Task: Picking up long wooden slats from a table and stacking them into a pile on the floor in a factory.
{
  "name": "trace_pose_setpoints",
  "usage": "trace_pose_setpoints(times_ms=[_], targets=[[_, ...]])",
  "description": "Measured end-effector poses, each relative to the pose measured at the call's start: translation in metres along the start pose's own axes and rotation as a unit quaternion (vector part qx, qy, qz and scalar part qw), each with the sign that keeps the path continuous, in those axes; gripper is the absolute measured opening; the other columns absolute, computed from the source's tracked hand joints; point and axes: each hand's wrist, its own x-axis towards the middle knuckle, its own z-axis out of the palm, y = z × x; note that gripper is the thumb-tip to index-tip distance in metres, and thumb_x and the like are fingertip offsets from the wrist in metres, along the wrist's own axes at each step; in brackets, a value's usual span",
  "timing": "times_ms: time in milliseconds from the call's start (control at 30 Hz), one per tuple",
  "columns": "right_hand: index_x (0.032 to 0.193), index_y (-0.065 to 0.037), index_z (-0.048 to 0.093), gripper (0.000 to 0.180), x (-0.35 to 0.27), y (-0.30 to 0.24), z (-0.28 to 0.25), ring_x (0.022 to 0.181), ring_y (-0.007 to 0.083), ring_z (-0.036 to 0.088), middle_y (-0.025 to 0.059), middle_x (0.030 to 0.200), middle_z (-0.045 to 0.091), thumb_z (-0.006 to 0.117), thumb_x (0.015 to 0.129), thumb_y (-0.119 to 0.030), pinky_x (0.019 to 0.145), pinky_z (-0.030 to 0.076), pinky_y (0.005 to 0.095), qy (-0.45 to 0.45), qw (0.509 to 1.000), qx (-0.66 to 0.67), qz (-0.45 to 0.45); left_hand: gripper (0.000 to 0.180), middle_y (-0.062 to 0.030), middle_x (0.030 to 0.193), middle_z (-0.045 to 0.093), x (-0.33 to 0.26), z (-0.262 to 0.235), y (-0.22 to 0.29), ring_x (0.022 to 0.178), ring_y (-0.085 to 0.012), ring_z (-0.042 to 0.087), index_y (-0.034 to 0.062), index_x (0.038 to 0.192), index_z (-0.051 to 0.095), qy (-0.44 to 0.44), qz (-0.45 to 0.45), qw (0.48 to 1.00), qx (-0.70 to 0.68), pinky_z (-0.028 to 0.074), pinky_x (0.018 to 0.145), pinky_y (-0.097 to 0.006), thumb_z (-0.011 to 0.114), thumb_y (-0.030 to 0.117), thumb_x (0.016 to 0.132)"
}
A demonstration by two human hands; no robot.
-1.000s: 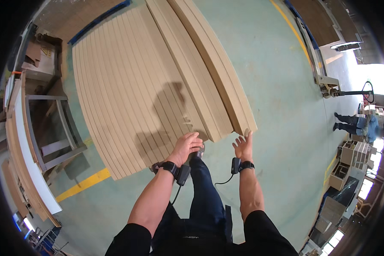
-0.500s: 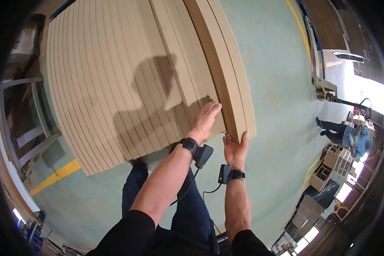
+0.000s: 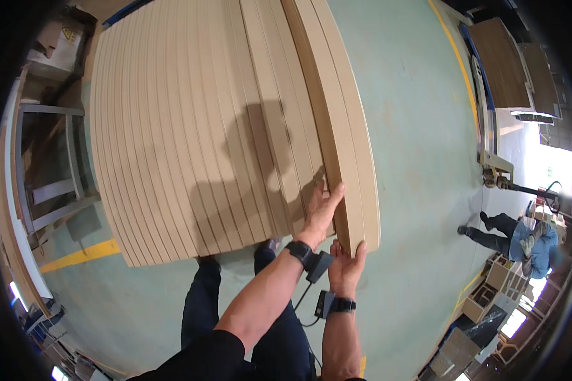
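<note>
Raised boards (image 3: 353, 171) touching your part-open left hand (image 3: 323, 213), on its right, seem in the gripping step, your right hand (image 3: 346, 272) curled round their near end, next needing support.

Since a second ago, the left hand (image 3: 321, 216) had moved onto the left side of the raised boards (image 3: 348, 140), and the right hand (image 3: 345, 270) had settled against their near end.
</note>
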Motion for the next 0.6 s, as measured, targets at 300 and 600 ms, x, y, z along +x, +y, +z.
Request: trace_pose_setpoints(times_ms=[300,600], targets=[[0.128,-0.010,0.049,0.058,-0.009,-0.007,0.011,0.100,0.0219,0.054,0.0057,0.112,0.058,0.073,0.087,-0.043,0.092,0.042,0.0352,-0.011,1.000,-0.002,0.025,0.108,-0.0187,0.129,0.056,0.000,0.009,0.019,0.124,-0.0258,0.052,-0.0038,0.151,0.017,-0.060,0.029,0.996,-0.051,0.040,0.106,-0.038,0.075,0.055,0.082],[0.128,-0.010,0.051,0.060,-0.015,-0.006,-0.002,0.095,0.0236,0.055,0.0067,0.109,0.059,0.071,0.086,-0.048,0.088,0.044,0.0400,-0.014,1.000,-0.017,0.017,0.107,-0.0198,0.144,0.042,-0.001,0.009,0.018,0.133,-0.0278,0.042,0.0014,0.153,0.014,-0.052,0.039,0.994,-0.086,0.035,0.111,-0.040,0.079,0.045,0.081]])
